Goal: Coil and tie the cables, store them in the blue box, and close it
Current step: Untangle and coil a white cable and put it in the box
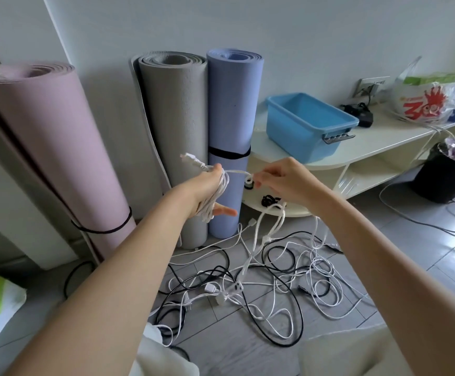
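The white cable (215, 196) is looped in several turns around her left hand (207, 191), thumb out; her right hand (280, 180) pinches its free run. More cables (248, 289) tangle on the floor (383, 240). The blue box (306, 126) sits open on the bench (383, 139).

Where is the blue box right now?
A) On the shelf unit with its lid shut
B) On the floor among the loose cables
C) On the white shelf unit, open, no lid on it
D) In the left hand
C: the blue box sits on top of the white shelf unit with its inside showing, while both hands are busy with the white cable.
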`<state>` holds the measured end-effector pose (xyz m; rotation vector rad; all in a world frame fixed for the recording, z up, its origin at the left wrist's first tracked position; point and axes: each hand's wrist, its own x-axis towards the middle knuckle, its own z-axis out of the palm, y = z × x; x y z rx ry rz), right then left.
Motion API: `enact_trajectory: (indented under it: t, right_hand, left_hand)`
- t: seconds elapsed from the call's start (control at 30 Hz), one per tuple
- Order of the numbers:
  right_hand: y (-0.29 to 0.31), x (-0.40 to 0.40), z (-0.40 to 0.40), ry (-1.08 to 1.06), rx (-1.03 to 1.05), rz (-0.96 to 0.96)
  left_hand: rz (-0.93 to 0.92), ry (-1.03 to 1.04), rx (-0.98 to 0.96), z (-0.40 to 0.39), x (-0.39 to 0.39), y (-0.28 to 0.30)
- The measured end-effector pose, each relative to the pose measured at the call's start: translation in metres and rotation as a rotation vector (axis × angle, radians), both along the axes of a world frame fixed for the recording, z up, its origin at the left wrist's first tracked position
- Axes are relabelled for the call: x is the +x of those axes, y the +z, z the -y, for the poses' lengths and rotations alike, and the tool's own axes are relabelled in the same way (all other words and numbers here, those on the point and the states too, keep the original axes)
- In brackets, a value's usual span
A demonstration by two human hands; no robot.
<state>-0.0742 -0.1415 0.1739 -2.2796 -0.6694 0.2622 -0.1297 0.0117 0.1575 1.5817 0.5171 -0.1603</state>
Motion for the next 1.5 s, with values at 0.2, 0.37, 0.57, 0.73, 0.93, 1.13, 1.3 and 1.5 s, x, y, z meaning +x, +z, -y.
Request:
enact_trajectory:
  t: [0.2, 0.37, 0.57, 0.73, 0.93, 1.13, 1.3, 1.5]
  right_hand:
    - [-0.004, 0.013, 0.016, -0.235, 0.125, 0.118]
    - [0.0, 0.003, 0.019, -0.106, 0.031, 0.226]
    - [0.01, -0.016, 0.016, 0.022, 0.0, 0.314]
    - [0.0, -0.029, 0.012, 0.303, -0.106, -0.039]
    - [-0.009, -0.028, 0.014, 0.332, -0.15, -0.304]
    - [-0.009, -0.023, 0.012, 0.269, -0.323, -0.166]
    - [-0.019, -0.02, 0.005, 0.179, -0.392, 0.08]
    - [-0.007, -0.009, 0.014, 0.105, -0.109, -0.077]
  left_hand:
    - [-0.045, -0.016, -0.012, 0.008, 0.003, 0.0]
    - [-0.196, -0.005, -0.139, -0.001, 0.003, 0.002]
    - [0.062, 0.216, -0.282, 0.013, 0.018, 0.001]
    - [0.153, 0.319, -0.64, 0.017, 0.021, 0.012]
    - [0.376, 0.028, -0.767, 0.017, 0.014, 0.029]
    - [0.383, -0.213, -0.745, -0.001, 0.0, 0.03]
    - [0.462, 0.076, -0.891, -0.03, -0.004, 0.031]
    - [0.403, -0.057, -0.852, -0.031, -0.007, 0.03]
